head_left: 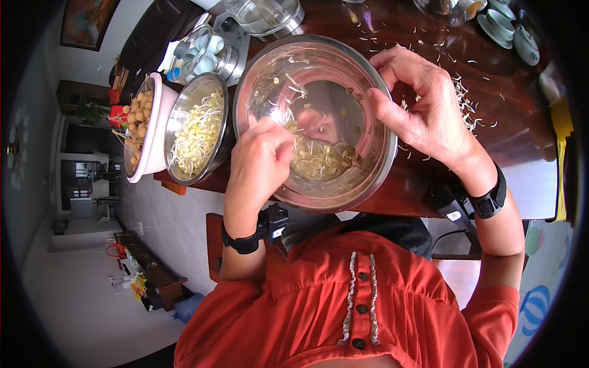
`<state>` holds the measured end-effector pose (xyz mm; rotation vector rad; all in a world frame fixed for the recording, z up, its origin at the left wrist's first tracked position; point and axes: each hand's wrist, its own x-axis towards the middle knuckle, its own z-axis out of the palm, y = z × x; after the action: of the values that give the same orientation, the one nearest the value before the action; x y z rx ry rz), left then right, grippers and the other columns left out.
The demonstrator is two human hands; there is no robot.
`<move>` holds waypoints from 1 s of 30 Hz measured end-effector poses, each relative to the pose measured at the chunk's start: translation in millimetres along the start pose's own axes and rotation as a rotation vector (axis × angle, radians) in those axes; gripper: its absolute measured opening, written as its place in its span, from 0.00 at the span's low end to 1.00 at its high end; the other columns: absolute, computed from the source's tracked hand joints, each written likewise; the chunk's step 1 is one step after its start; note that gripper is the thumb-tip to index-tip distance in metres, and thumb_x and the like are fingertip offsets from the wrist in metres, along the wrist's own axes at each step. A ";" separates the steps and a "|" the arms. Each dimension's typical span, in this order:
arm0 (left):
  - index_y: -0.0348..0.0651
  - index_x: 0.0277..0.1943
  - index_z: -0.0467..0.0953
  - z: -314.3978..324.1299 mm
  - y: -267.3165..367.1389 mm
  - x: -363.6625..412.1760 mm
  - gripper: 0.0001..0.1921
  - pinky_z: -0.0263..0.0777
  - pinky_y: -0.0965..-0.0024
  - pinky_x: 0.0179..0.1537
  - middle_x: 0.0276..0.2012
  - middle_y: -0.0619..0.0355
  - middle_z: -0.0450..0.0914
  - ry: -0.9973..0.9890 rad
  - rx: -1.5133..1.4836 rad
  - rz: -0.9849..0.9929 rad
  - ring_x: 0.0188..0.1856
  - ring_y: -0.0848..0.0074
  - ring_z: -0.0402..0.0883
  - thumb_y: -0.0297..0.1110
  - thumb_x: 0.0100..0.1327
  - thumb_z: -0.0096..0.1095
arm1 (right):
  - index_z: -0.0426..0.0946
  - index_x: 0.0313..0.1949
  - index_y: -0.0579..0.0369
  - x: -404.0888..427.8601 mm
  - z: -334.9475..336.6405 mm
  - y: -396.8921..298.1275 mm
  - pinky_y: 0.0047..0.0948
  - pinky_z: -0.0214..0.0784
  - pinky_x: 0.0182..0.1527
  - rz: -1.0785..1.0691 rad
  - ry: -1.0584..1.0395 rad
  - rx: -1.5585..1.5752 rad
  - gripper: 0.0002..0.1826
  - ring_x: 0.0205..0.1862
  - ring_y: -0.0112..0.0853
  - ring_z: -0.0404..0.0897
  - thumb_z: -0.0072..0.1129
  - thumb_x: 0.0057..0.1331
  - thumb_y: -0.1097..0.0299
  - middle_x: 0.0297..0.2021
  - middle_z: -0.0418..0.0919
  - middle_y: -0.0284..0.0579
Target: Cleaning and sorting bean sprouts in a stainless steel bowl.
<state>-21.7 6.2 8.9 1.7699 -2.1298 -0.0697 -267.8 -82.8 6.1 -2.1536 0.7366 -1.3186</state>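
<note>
A large stainless steel bowl is on the dark wooden table in front of me. Wet bean sprouts and loose hulls lie along its lower inside, with some strands up the left wall. My left hand reaches over the bowl's left rim, its fingers curled near the sprouts; the fingertips are hidden, so I cannot tell whether they hold any. With thumb and fingers, my right hand grips the bowl's right rim. Left of it, a smaller metal bowl holds a heap of yellow-headed bean sprouts.
A pink basin of round brown fruit stands at the far left. Glassware and a clear container of pale cups are behind. Scattered sprout bits lie right, below a pale blue tea set.
</note>
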 end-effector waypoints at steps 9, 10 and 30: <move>0.38 0.31 0.80 13.1 2.9 -1.9 0.06 0.71 0.64 0.33 0.27 0.52 0.76 -0.128 0.060 0.078 0.31 0.61 0.77 0.20 0.48 0.66 | 0.68 0.24 0.60 0.2 0.1 -2.0 0.29 0.69 0.27 0.015 0.006 0.025 0.11 0.27 0.35 0.78 0.62 0.56 0.69 0.31 0.79 0.45; 0.38 0.31 0.80 12.7 1.3 -2.0 0.06 0.71 0.64 0.33 0.27 0.52 0.76 -0.128 0.061 0.078 0.31 0.61 0.77 0.20 0.48 0.66 | 0.68 0.24 0.60 0.1 -0.3 -2.8 0.30 0.70 0.28 0.037 -0.004 0.023 0.11 0.28 0.36 0.78 0.62 0.55 0.70 0.31 0.79 0.45; 0.34 0.41 0.80 1.2 -5.3 -5.9 0.10 0.74 0.77 0.30 0.31 0.54 0.82 -0.101 -0.363 -0.135 0.28 0.79 0.79 0.15 0.56 0.59 | 0.67 0.23 0.62 0.1 0.8 -1.9 0.35 0.71 0.36 -0.001 0.013 0.023 0.11 0.32 0.46 0.79 0.61 0.53 0.72 0.30 0.78 0.51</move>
<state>-16.2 10.5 4.9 1.7148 -1.9101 -0.5549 -266.7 -81.4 7.2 -2.1303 0.7218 -1.3362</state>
